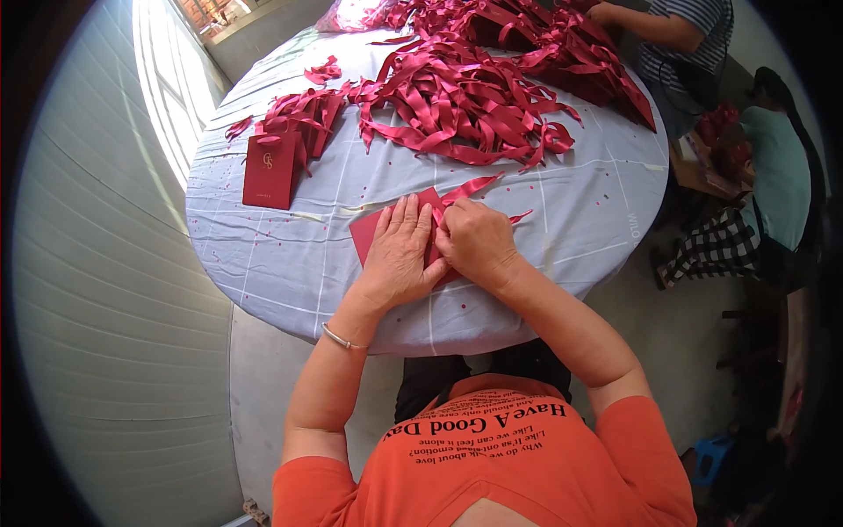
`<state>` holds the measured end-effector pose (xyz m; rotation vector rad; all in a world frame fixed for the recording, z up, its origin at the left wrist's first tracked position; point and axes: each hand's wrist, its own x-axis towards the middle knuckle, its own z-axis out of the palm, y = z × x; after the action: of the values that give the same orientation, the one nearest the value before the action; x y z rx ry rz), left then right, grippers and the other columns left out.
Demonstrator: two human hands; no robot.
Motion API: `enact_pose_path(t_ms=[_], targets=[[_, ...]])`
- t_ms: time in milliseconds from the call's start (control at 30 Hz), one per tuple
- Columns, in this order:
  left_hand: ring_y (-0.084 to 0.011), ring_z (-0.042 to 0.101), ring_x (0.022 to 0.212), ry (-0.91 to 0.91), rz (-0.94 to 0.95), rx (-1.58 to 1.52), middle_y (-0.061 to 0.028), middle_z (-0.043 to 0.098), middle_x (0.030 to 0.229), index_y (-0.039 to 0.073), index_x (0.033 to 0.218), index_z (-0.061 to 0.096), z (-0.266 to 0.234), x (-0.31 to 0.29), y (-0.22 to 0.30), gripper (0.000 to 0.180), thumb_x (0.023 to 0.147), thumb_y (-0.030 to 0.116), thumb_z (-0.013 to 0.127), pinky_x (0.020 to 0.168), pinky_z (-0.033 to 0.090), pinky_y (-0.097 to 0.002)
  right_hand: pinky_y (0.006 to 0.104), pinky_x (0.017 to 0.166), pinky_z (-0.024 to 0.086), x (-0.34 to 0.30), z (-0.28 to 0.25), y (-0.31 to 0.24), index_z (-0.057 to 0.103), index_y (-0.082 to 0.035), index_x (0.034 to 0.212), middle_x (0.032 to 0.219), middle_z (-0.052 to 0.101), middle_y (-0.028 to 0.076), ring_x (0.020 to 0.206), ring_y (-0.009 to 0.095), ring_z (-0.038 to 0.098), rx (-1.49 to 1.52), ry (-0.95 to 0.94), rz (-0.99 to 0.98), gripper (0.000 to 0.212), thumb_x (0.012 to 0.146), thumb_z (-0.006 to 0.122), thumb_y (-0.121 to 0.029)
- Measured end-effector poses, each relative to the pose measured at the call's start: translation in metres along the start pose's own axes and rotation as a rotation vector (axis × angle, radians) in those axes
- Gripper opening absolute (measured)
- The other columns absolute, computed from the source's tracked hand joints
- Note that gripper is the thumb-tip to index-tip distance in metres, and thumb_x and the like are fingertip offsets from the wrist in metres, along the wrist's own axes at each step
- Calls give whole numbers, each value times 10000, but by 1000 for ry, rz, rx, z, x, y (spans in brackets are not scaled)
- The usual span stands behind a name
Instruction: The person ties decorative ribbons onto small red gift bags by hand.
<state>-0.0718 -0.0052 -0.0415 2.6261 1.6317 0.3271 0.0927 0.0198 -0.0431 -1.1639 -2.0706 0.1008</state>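
A flat dark red paper bag (366, 234) lies on the cloth-covered table in front of me. My left hand (400, 246) rests on it with the fingers stretched out, pressing it flat. At the bag's right edge my right hand (479, 241) is closed in a pinch on a red ribbon (470, 188). One end of the ribbon sticks out above the fist and another piece shows to its right. The fingertips and the spot where ribbon meets bag are partly hidden by the hand.
A large heap of loose red ribbons (457, 101) covers the table's middle. Finished-looking red bags with ribbons (269, 171) stand at the left, more lie at the far right. Small red dots speckle the checked tablecloth (290, 263). Two people (777, 167) work at the right; a blue stool (711, 458) stands below.
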Motion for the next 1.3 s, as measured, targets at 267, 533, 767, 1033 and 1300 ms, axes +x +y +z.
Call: enact_pose_path(t_ms=[267, 533, 767, 1033, 1300], targets=[[-418, 258, 1423, 74, 47, 5, -327, 308, 1483, -96, 1420, 350, 3, -1, -5, 1013, 796, 671, 569, 1183, 148, -482, 382, 831, 507, 5, -44, 35, 703, -66, 840, 939, 657, 97, 955, 299, 613, 155, -74, -216, 139, 739, 737, -156], [-408, 200, 1447, 4, 31, 40, -317, 253, 1513, -115, 1434, 309, 2, -3, -3, 1196, 704, 795, 573, 1193, 112, -471, 387, 931, 453, -6, -51, 53, 687, -87, 773, 930, 646, 43, 1027, 264, 584, 58, -124, -372, 72, 721, 729, -112], [-415, 186, 1450, 8, 60, 42, -333, 237, 1512, -110, 1439, 302, 2, -2, -1, 1192, 708, 791, 573, 1194, 104, -471, 386, 902, 460, -3, -62, 81, 691, -107, 776, 899, 647, 26, 1002, 245, 592, -93, -92, -374, 51, 735, 722, -104], [-407, 127, 1468, -107, 46, -35, -320, 178, 1539, -82, 1469, 259, -16, -2, -2, 1205, 684, 739, 660, 1198, 76, -459, 388, 916, 470, -7, -89, 109, 697, -51, 996, 1063, 671, 116, 1033, 303, 594, -2, 2, -30, 221, 777, 708, -80], [-413, 467, 1266, -86, 88, 170, -304, 517, 1297, -93, 1227, 535, -38, -7, 29, 647, 851, 423, 644, 1099, 325, -486, 396, 918, 468, -38, -88, 105, 696, -27, 946, 1073, 659, 139, 1036, 314, 592, 55, -16, 15, 191, 762, 708, -77]])
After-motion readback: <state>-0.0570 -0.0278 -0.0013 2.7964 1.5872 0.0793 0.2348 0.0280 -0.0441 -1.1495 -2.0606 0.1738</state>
